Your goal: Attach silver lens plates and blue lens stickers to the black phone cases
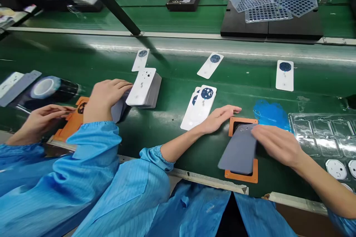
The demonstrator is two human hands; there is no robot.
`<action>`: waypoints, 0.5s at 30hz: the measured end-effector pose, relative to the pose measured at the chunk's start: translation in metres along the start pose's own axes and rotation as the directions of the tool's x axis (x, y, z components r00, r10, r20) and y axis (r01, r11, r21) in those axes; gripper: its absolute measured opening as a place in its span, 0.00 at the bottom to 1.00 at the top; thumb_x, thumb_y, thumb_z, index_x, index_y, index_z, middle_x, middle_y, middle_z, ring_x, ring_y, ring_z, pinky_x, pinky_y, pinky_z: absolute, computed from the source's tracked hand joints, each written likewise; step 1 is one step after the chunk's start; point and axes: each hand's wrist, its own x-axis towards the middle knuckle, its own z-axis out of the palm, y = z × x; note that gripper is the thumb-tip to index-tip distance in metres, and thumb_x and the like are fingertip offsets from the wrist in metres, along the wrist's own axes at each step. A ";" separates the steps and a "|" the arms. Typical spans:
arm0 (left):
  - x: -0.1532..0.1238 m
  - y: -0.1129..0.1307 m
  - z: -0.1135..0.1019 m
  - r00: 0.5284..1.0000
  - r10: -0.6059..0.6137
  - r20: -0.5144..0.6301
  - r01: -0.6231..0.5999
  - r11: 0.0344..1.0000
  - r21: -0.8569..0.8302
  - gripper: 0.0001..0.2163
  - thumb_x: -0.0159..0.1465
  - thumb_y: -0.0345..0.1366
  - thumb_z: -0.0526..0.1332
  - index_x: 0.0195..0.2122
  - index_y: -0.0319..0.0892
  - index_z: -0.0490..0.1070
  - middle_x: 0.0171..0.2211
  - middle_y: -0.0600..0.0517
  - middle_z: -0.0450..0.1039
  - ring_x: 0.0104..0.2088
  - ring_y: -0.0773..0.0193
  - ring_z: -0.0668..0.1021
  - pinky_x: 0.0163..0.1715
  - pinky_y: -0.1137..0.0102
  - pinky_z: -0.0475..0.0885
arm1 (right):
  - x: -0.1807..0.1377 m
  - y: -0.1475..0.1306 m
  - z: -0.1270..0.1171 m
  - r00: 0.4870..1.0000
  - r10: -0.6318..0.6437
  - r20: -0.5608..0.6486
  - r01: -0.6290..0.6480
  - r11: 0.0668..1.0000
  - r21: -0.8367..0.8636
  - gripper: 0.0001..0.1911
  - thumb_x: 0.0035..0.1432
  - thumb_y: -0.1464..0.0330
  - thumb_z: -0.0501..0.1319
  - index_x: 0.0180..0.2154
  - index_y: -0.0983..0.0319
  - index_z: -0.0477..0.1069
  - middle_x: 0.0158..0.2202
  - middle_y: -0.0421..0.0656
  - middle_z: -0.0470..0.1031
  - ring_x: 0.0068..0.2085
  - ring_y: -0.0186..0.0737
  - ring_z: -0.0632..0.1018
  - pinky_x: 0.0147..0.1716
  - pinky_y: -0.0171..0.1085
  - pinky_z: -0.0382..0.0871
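In the head view, my right hand (278, 144) grips a grey phone back cover (240, 152) by its upper right edge. The cover is tilted over an orange frame-like fixture (241, 176) with a dark middle, hiding most of it. My left hand (218, 119) is open, its fingers stretched to the right just above the fixture's top left corner; I see nothing held in it. Two or more white back covers (198, 107) with dark round camera film overlap beside my left wrist. A crumpled blue film (271, 114) lies beyond my right hand.
A co-worker's hands (102, 96) work at the left by another orange fixture (73, 120). A stack of white covers (144, 87) stands near them. Single white covers (284, 76) lie farther back. At right are a clear plastic tray (324, 129) and round white parts (336, 169).
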 end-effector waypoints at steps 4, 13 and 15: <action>0.004 0.020 0.014 0.999 -0.045 0.001 0.044 0.958 -0.283 0.24 0.65 0.52 0.62 0.53 0.37 0.72 0.49 0.40 0.77 0.48 0.57 0.79 0.50 0.62 0.73 | -0.007 -0.005 -0.001 0.828 0.510 -0.233 -0.395 0.826 0.402 0.08 0.61 0.59 0.65 0.38 0.56 0.76 0.34 0.43 0.83 0.35 0.49 0.84 0.38 0.48 0.83; 0.025 0.045 0.046 0.983 0.089 0.161 -0.108 0.987 0.116 0.08 0.63 0.36 0.67 0.39 0.36 0.78 0.35 0.48 0.79 0.33 0.66 0.78 0.34 0.71 0.72 | -0.053 0.007 0.007 0.714 0.699 0.038 -0.538 0.514 0.668 0.14 0.53 0.62 0.72 0.42 0.57 0.77 0.40 0.46 0.83 0.41 0.50 0.83 0.45 0.50 0.81; 0.022 0.051 0.050 0.942 0.248 0.227 -0.290 0.940 0.178 0.08 0.66 0.35 0.64 0.41 0.37 0.78 0.37 0.48 0.80 0.35 0.65 0.78 0.36 0.70 0.72 | -0.058 0.007 0.008 0.731 0.682 -0.009 -0.486 0.531 0.694 0.09 0.55 0.63 0.71 0.40 0.55 0.78 0.39 0.44 0.83 0.40 0.48 0.83 0.45 0.50 0.81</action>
